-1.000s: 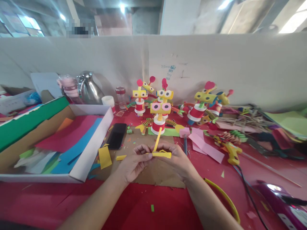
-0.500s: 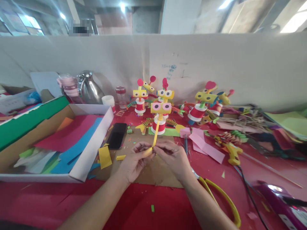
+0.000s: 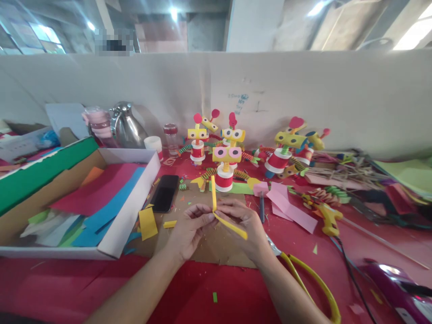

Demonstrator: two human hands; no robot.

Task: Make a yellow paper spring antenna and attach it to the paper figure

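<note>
Between my left hand (image 3: 193,227) and my right hand (image 3: 243,221), a narrow yellow paper strip (image 3: 213,191) is pinched at a fold. One end of it points up, the other slants down to the right over my right fingers. Both hands are above a brown cardboard sheet (image 3: 216,252). Just beyond them stands a paper figure (image 3: 223,182) with a red and white cup body, pink-ringed eyes and coiled arms. A yellow paper piece (image 3: 147,223) lies left of my left hand.
A box of coloured paper (image 3: 130,211) and a black phone (image 3: 164,193) are at the left. On the right are yellow-handled scissors (image 3: 317,279), a yellow glue gun (image 3: 330,219) and pink paper (image 3: 297,211). More figures (image 3: 279,157), a steel jug (image 3: 126,126) and cups stand behind.
The strip's one end, which pointed down to the left, now slants down to the right. Its upper part has tilted to nearly upright. Both hands remain close together.
</note>
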